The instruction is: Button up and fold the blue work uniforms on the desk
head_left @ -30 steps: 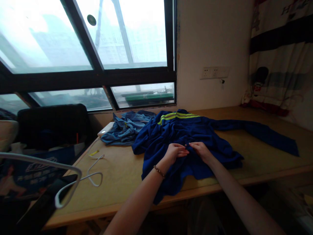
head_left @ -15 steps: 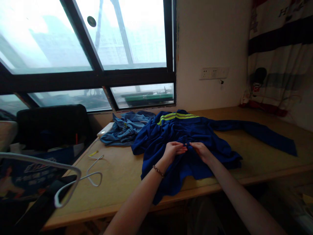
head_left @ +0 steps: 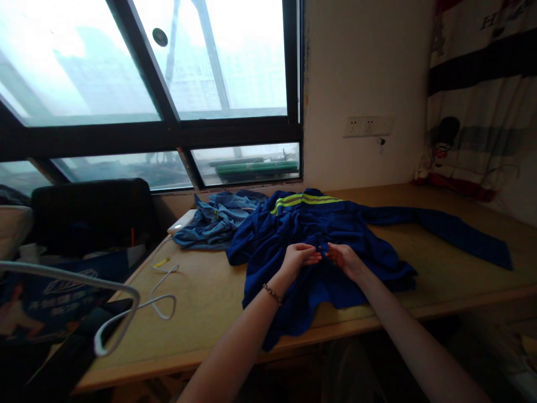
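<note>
A dark blue jacket (head_left: 289, 268) with yellow-green stripes lies spread and rumpled on the table, one sleeve stretched out to the right. My left hand (head_left: 300, 257), with a beaded bracelet at its wrist, pinches the cloth at the jacket's front edge. Just to its right, my right hand (head_left: 343, 259) also grips the edge with bent fingers. Between the fingertips a small bit of blue cloth stands up, perhaps with a fastening; it is too small and dark to make out.
A crumpled lighter blue denim garment (head_left: 222, 215) lies left of the jacket, beside a white box (head_left: 181, 222). A white cable (head_left: 161, 302) loops over the left of the wooden table (head_left: 205, 302). A black chair (head_left: 92, 218) stands at the left. Behind are a window and wall sockets (head_left: 368, 126).
My right hand has shifted slightly, its fingers now more curled at the jacket's edge. My left hand stays nearly in place. The jacket lies as before.
</note>
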### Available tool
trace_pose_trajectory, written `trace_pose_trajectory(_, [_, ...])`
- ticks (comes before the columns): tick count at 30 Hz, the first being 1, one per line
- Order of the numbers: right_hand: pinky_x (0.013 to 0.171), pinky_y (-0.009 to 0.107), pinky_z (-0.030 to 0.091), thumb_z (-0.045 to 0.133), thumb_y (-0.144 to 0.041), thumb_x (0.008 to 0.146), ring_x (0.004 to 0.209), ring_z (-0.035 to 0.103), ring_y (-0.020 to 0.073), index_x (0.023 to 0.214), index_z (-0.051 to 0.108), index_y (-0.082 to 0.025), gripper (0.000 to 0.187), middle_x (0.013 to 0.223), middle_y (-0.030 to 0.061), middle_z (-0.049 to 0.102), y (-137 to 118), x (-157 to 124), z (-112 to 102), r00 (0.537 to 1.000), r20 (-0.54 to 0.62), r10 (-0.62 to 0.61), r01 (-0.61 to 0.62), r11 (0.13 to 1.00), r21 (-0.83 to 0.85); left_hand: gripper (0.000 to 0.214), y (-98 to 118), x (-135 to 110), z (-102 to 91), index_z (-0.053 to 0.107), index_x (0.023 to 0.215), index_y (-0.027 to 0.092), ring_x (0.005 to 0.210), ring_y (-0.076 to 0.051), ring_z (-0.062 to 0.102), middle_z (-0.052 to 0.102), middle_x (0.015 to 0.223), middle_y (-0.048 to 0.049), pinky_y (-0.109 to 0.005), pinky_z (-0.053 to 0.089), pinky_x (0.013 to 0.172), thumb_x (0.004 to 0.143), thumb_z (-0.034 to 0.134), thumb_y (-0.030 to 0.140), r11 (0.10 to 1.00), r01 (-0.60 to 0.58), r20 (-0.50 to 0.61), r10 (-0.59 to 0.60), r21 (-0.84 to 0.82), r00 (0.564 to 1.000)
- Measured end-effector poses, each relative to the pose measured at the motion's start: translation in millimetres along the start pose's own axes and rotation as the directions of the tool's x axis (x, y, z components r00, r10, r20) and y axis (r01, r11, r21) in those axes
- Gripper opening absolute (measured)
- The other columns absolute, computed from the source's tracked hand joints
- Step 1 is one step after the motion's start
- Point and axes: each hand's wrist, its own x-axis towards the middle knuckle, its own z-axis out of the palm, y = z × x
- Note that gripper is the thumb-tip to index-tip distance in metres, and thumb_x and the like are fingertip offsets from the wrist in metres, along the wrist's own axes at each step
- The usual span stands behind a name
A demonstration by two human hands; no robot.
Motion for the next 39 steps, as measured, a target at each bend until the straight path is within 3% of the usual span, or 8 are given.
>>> trace_pose_trajectory(4, [0.049, 0.019, 0.042, 0.054, -0.025, 0.072, 0.058, 0.061, 0.012, 0.077, 0.062, -0.013, 0.016, 0.068, 0.0063, 0.067, -0.7, -2.9, 0.6, 0.999, -0.013, 0.04, -0.04, 0.999, -0.017, 0.018, 3.5, -3.6, 2.3, 0.059, 0.078, 0.006, 0.063, -0.02, 0.064, 0.066, 0.067, -0.0117, -0.028, 0.053, 0.06, 0.064, 0.066, 0.015, 1.0, -0.005, -0.025, 0.005, 0.024, 1.0])
trace_pose_trajectory(8, [0.046, 0.019, 0.041, 0.063, -0.027, 0.066, 0.052, 0.059, 0.0121, 0.083, 0.061, -0.014, 0.022, 0.062, 0.0033, 0.065, 4.2, -1.6, 1.0, 0.997, -0.044, -0.059, 0.048, 0.976, -0.214, 0.019, 4.7, -5.4, 3.5, 0.06, 0.078, 0.007, 0.06, -0.017, 0.064, 0.065, 0.065, -0.0098, -0.026, 0.053, 0.059, 0.063, 0.068, 0.016, 0.998, 0.008, -0.026, -0.006, 0.07, 1.0])
trace_pose_trajectory(15, [0.041, 0.02, 0.035, 0.064, -0.034, 0.065, 0.038, 0.048, 0.0095, 0.067, 0.056, -0.016, 0.02, 0.043, -0.004, 0.051, 15.8, 4.5, 3.6, 0.902, 0.059, -0.428, 0.362, 0.675, -0.643, 0.032, -6.0, 1.5, 4.9, 0.059, 0.07, 0.008, 0.05, -0.012, 0.059, 0.061, 0.058, -0.0047, -0.023, 0.051, 0.051, 0.063, 0.068, 0.038, 0.975, -0.027, -0.035, 0.036, 0.221, 0.999])
trace_pose_trajectory(20, [0.041, 0.021, 0.036, 0.06, -0.036, 0.069, 0.039, 0.05, 0.0107, 0.066, 0.051, -0.018, 0.02, 0.048, -0.0034, 0.054, 22.4, 3.2, 4.2, 0.874, 0.101, -0.476, 0.381, 0.541, -0.75, 0.019, -10.1, 5.3, 3.2, 0.051, 0.064, 0.011, 0.043, -0.009, 0.055, 0.053, 0.051, 0.0023, -0.02, 0.049, 0.044, 0.062, 0.068, 0.019, 0.969, -0.034, -0.101, 0.06, 0.246, 0.993])
trace_pose_trajectory(24, [0.041, 0.021, 0.036, 0.06, -0.038, 0.069, 0.04, 0.051, 0.0112, 0.064, 0.05, -0.018, 0.023, 0.049, -0.0025, 0.055, 23.6, 2.6, 5.1, 0.882, 0.139, -0.45, 0.388, 0.527, -0.756, 0.014, -11.2, 6.5, 0.6, 0.046, 0.062, 0.013, 0.04, -0.008, 0.052, 0.046, 0.05, 0.0053, -0.021, 0.049, 0.044, 0.066, 0.059, 0.01, 0.976, -0.013, -0.141, 0.044, 0.218, 0.989])
trace_pose_trajectory(29, [0.043, 0.021, 0.036, 0.06, -0.039, 0.069, 0.04, 0.049, 0.0105, 0.067, 0.05, -0.018, 0.024, 0.047, -0.0039, 0.053, 21.8, 3.2, 6.3, 0.901, 0.16, -0.404, 0.389, 0.586, -0.711, 0.015, -11.6, 7.2, -0.8, 0.044, 0.064, 0.014, 0.043, -0.008, 0.052, 0.046, 0.053, 0.0043, -0.022, 0.049, 0.046, 0.065, 0.057, 0.007, 0.973, 0.014, -0.147, 0.02, 0.23, 0.989])
trace_pose_trajectory(34, [0.043, 0.021, 0.035, 0.062, -0.041, 0.067, 0.04, 0.047, 0.0098, 0.07, 0.049, -0.018, 0.027, 0.045, -0.0056, 0.05, 22.0, 4.8, 6.5, 0.917, 0.16, -0.366, 0.37, 0.626, -0.687, 0.023, -10.9, 5.7, 1.1, 0.042, 0.077, 0.016, 0.045, -0.008, 0.052, 0.046, 0.056, 0.0056, -0.023, 0.049, 0.047, 0.063, 0.055, 0.004, 0.98, 0.017, -0.181, 0.02, 0.199, 0.983])
trace_pose_trajectory(39, [0.043, 0.021, 0.033, 0.055, -0.044, 0.072, 0.04, 0.045, 0.0095, 0.07, 0.049, -0.018, 0.026, 0.044, -0.0056, 0.049, 22.0, 3.5, 8.4, 0.91, 0.154, -0.384, 0.377, 0.617, -0.691, 0.027, -14.6, 7.5, 0.1, 0.039, 0.081, 0.018, 0.046, -0.007, 0.05, 0.045, 0.056, 0.0069, -0.021, 0.047, 0.047, 0.061, 0.054, 0.005, 0.967, -0.056, -0.127, 0.09, 0.247, 0.988])
